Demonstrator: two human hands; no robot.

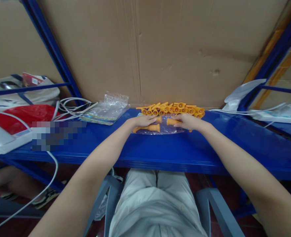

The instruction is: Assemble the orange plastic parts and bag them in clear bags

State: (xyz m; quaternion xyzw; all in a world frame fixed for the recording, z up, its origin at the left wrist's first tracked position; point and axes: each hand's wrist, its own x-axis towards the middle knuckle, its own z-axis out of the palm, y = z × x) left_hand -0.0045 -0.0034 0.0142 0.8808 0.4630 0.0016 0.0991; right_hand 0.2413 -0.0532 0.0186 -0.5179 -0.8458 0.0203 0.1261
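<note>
Several yellow horn-shaped plastic pieces with flared ends (170, 108) lie in a pile at the back of the blue table. In front of the pile is a clear plastic bag (163, 128) with more yellow pieces in or on it; I cannot tell which. My left hand (144, 121) is closed on a yellow horn (158, 119), and another yellow horn (153, 127) lies just below its fingers. Opposite it, my right hand (187, 121) grips a yellow horn (172, 121) that points left. Both hands rest low over the bag.
Flat clear packaging with a printed card (105, 112) lies left of the pile. White cables (73, 102), a red bag (24, 115) and a white power strip (10, 141) are farther left. Behind the blue table (165, 151) stands a cardboard wall (160, 49). A person's leg shows lower left.
</note>
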